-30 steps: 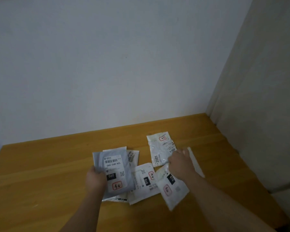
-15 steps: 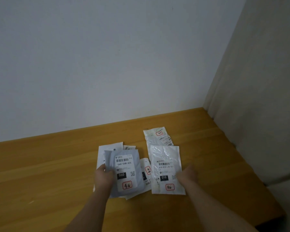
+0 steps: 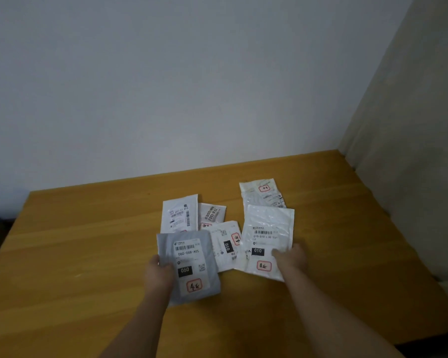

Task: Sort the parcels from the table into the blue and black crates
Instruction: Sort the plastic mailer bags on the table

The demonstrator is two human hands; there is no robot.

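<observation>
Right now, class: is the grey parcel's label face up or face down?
Face up: the grey parcel shows its barcode and "060", gripped by the left hand.

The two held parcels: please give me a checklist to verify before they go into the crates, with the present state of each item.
1. Left hand grips the grey 060 parcel: ok.
2. Right hand grips the white 010 parcel: ok.
3. Both labels readable: ok.
4. Blue and black crates in view: not ok, neither shows.
5. Held parcels free of the other parcels on the table: cannot tell, edges overlap.
</observation>
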